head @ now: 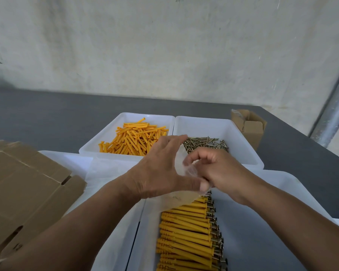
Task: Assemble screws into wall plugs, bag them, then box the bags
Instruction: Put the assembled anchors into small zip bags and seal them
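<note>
A clear bag (186, 169) is held up between both hands over the far end of the near tray (252, 231), seemingly so that its mouth can be worked open right above the assembled plugs (186, 229). These lie in a neat row, screw heads to the right, where a bundle could be lifted straight into the bag. The left hand (160, 171) is reached in from the near left with the forearm angled across. Its fingers are stretched out behind the film, and the thumb is pressed onto the lower edge, so the bag is pinched. The right hand (221, 171) is brought in from the near right, wrist bent, with fingers curled and the film gripped near its top. Whether the mouth is open yet cannot be told through the creased plastic. Loose wall plugs (133, 137) are kept in the far left tray (125, 116) and loose screws (205, 143) in the far right tray (204, 126). Flattened cartons (24, 182) are stacked at the near left and an open box (249, 126) stands far right, probably for boxing.
</note>
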Demonstrator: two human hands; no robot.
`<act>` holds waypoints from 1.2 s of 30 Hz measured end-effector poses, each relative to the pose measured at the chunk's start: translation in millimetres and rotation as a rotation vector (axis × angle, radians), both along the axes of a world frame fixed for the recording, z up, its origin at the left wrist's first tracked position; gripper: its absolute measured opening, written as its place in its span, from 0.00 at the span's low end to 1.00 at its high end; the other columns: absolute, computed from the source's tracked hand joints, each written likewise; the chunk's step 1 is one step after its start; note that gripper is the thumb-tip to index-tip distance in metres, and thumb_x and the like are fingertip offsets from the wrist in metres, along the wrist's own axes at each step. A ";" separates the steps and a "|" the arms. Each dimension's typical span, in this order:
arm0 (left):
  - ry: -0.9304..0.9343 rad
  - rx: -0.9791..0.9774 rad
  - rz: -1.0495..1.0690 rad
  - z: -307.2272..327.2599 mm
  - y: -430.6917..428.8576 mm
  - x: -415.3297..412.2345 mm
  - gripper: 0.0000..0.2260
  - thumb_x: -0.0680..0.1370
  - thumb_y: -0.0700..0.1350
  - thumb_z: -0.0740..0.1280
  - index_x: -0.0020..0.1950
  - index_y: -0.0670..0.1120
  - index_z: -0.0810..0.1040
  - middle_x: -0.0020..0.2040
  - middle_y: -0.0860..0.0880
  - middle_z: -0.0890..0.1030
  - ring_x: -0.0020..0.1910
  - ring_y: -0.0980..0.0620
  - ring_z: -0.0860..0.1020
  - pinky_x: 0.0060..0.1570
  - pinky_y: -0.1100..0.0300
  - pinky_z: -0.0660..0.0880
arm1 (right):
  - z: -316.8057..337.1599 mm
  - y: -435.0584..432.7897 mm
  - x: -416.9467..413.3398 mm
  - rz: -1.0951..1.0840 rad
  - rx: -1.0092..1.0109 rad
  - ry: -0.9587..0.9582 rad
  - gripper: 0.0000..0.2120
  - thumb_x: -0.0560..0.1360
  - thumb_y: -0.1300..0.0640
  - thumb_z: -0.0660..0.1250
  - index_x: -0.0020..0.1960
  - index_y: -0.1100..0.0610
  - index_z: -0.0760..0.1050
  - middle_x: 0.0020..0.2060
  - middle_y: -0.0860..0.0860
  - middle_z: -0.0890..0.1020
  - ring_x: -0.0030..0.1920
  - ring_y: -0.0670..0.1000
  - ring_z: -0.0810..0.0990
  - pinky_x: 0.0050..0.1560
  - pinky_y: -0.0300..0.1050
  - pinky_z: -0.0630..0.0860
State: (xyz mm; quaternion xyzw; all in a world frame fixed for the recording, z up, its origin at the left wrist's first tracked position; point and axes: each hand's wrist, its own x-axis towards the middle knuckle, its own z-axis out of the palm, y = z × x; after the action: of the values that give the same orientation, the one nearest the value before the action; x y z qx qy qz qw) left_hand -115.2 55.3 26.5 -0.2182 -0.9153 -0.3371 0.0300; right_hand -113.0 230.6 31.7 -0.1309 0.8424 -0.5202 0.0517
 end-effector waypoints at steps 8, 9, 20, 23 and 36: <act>0.021 -0.195 0.029 -12.3 10.5 -1.7 0.64 0.53 0.76 0.71 0.77 0.57 0.38 0.77 0.60 0.49 0.76 0.55 0.48 0.67 0.60 0.50 | 1.9 -2.2 2.0 0.008 -0.145 -0.129 0.15 0.78 0.68 0.60 0.49 0.54 0.83 0.40 0.53 0.86 0.34 0.49 0.84 0.32 0.37 0.77; 0.019 -0.194 0.039 -12.0 10.7 -2.1 0.65 0.52 0.77 0.71 0.77 0.57 0.38 0.77 0.59 0.49 0.76 0.55 0.49 0.67 0.60 0.50 | 1.8 -2.1 1.4 0.004 -0.154 -0.133 0.13 0.79 0.66 0.62 0.50 0.54 0.83 0.40 0.53 0.86 0.34 0.48 0.84 0.33 0.37 0.77; 0.063 -0.128 0.040 -4.1 4.1 -0.7 0.58 0.53 0.74 0.70 0.76 0.56 0.50 0.70 0.57 0.61 0.70 0.56 0.60 0.62 0.62 0.61 | 9.5 7.1 1.7 0.067 -0.071 -0.169 0.20 0.77 0.72 0.61 0.57 0.51 0.79 0.52 0.51 0.81 0.34 0.52 0.85 0.33 0.37 0.79; 0.079 -0.132 0.041 -3.8 4.2 0.0 0.57 0.53 0.74 0.69 0.76 0.55 0.52 0.70 0.56 0.63 0.70 0.56 0.63 0.64 0.60 0.65 | 7.4 6.2 2.0 0.075 -0.025 -0.181 0.16 0.78 0.69 0.63 0.55 0.50 0.80 0.53 0.52 0.81 0.33 0.50 0.85 0.32 0.36 0.78; 0.161 -0.116 0.027 -10.8 10.6 0.4 0.55 0.56 0.66 0.77 0.74 0.57 0.48 0.70 0.50 0.70 0.69 0.52 0.67 0.67 0.59 0.64 | 3.4 -1.6 6.0 0.133 0.319 0.232 0.07 0.75 0.51 0.68 0.40 0.44 0.82 0.34 0.42 0.83 0.34 0.40 0.80 0.35 0.33 0.71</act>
State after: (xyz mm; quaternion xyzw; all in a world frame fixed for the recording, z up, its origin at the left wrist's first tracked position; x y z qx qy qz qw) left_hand -114.9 65.9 15.7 -0.2335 -0.9308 -0.2645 0.0954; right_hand -107.0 229.0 35.1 -0.2352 0.9039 -0.3570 0.0087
